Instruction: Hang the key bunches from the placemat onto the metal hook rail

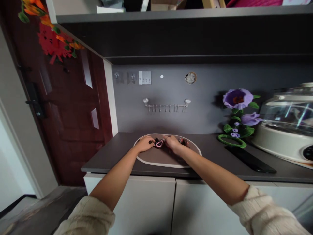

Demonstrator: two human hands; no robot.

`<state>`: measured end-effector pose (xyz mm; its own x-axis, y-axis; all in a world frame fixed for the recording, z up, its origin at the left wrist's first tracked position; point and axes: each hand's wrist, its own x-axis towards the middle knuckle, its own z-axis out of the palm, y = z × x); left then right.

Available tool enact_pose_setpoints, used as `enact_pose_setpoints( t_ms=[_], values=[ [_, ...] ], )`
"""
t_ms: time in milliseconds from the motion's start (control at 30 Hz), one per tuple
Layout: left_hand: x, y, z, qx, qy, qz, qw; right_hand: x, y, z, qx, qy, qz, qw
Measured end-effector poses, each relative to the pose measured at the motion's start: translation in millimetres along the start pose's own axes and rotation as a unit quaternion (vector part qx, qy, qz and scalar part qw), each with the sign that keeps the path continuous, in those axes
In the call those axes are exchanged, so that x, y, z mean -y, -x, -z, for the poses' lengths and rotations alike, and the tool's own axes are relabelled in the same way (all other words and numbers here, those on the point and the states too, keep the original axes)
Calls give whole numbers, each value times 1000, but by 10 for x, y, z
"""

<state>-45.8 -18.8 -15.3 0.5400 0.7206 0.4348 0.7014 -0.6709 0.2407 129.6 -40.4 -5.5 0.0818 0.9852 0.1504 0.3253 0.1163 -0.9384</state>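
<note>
On a brown oval mat with a pale border [168,164], both my hands are at a small bunch of keychain-like items with a pink clip or loop [159,143]. My left hand [145,144] is closed on the bunch's dark left end. My right hand [171,143] pinches the pink piece from the right, its fingertips close to my left hand's. Just beyond my right wrist lies another small dark-brown and reddish bunch [184,142], partly hidden by the hand. The exact make-up of both bunches is too small to tell.
A silver hook rail [166,105] hangs on the grey wall above the mat. Rightward stand purple fabric flowers [237,99], a long black object [251,160] and a cream appliance with a clear lid [281,140]. A shelf [186,36] overhangs the counter; a dark red door [70,130] is left.
</note>
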Motion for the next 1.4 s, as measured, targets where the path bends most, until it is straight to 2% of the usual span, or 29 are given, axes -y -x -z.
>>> enact_pose_setpoints(
  t_ms=[100, 267, 400, 500, 567, 600, 633, 700, 800, 867, 967, 1100, 1233, 1300, 1400],
  values=[
    [-13, 7, 7, -1, 2, 9, 1000, -68, 92, 98, -77, 130, 9, 988],
    [-42, 13, 15, -2, 6, 36, 999, -183, 56, 264, -44, 254, 55, 965],
    [-47, 3, 4, -39, 64, 78, 994, -238, -20, 321, -42, 259, 79, 962],
    [-87, -30, 36, -106, 187, 113, 970, -97, -2, 351, -24, 206, 109, 972],
    [-157, -71, 122, -127, 290, 114, 942, 106, 45, 387, 30, 136, 123, 983],
    [-205, -96, 189, -128, 335, 110, 927, 226, 73, 413, 72, 88, 106, 988],
    [-261, -123, 271, -113, 371, 100, 916, 349, 100, 442, 116, 25, 96, 988],
    [-380, -176, 460, -72, 451, 77, 886, 570, 143, 509, 211, -94, 79, 970],
    [-526, -231, 719, -11, 553, 67, 831, 748, 164, 596, 275, -220, 50, 934],
    [-568, -238, 804, 31, 584, 84, 807, 742, 164, 621, 285, -271, 33, 919],
    [-543, -196, 751, 73, 616, 112, 776, 587, 185, 602, 277, -319, 10, 907],
    [-440, -76, 472, 111, 649, 156, 736, 280, 251, 541, 303, -362, -33, 881],
    [-367, 16, 275, 158, 681, 155, 699, 88, 276, 530, 332, -393, -55, 856],
    [-350, 30, 260, 161, 689, 149, 690, 76, 267, 540, 333, -399, -56, 853],
    [-337, 14, 309, 144, 690, 146, 694, 130, 239, 551, 330, -397, -50, 855]
  ],
)
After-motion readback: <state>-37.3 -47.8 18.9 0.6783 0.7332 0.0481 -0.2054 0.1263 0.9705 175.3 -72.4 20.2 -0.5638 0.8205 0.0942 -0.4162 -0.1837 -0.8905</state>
